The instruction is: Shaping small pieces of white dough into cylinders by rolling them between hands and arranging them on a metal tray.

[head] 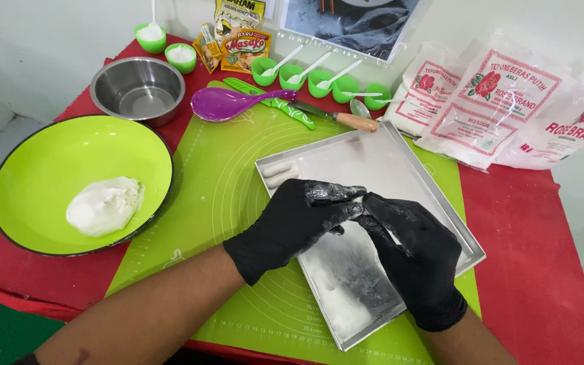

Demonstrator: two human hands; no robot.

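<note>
Dough piece (371,217), mostly hidden, is pressed between both black-gloved hands over the metal tray (441,203) on the green mat (224,189); left hand (299,220) lies flat over it, right hand (417,250) cups it from below, fingers touching. Two rolled dough sticks (278,174) lie in the tray's far-left corner. Green bowl (49,169) at left holds a dough lump (105,205); steel bowl (138,89), purple spoon (228,103), flour bags (488,101) sit behind.

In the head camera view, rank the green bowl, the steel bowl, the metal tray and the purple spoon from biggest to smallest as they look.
1. metal tray, though it sits nearest the camera.
2. green bowl, close behind it.
3. steel bowl.
4. purple spoon.
</note>
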